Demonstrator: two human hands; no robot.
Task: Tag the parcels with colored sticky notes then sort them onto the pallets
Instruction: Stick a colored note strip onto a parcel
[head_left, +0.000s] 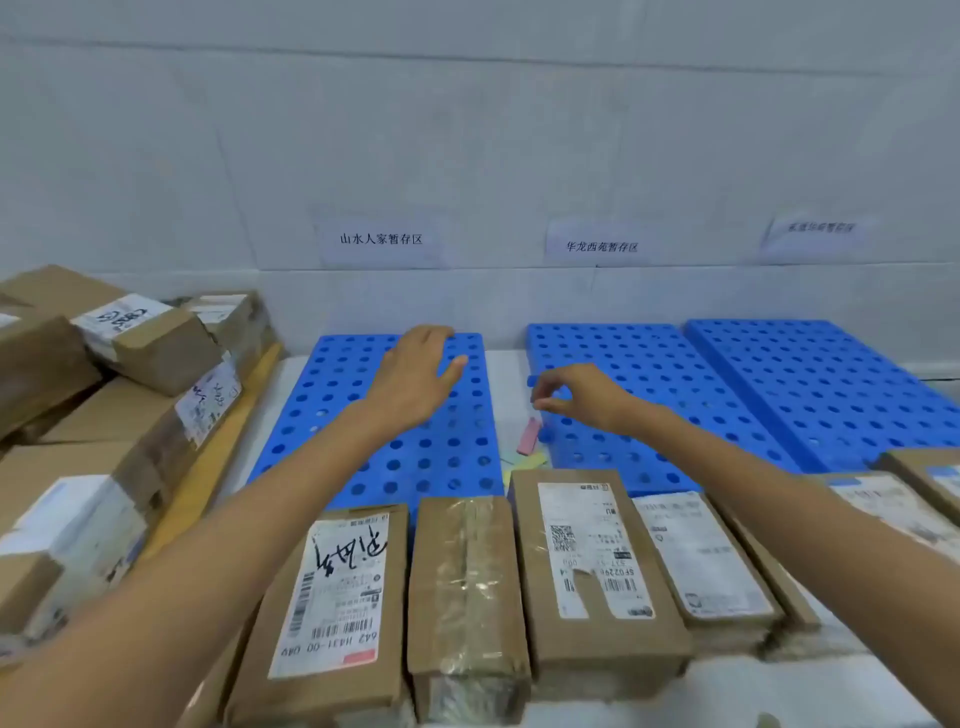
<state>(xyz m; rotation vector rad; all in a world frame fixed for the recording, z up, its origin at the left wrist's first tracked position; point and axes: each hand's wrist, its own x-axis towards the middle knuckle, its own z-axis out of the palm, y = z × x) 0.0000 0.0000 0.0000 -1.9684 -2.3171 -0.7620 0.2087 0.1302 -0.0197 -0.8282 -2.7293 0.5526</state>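
Observation:
Three blue perforated pallets lie against the wall: left (332, 374), middle (649, 364), right (831, 374). In the gap between the left and middle pallets lie a pink sticky-note pad (529, 436) and yellow-green notes (525, 460). A row of brown parcels sits in front, among them one with handwriting on its label (332, 597), a taped one (465, 587) and one with a QR label (592, 561). My left hand (415, 384) hovers flat over the left pallet, fingers straight. My right hand (576, 397) hangs just above the pink pad, fingers loosely curled, thumb and forefinger apart, holding nothing visible.
A pile of cardboard parcels (104, 395) is stacked at the left on a wooden board. More parcels (893, 504) lie at the right front. Paper signs (382, 239) hang on the white wall above each pallet.

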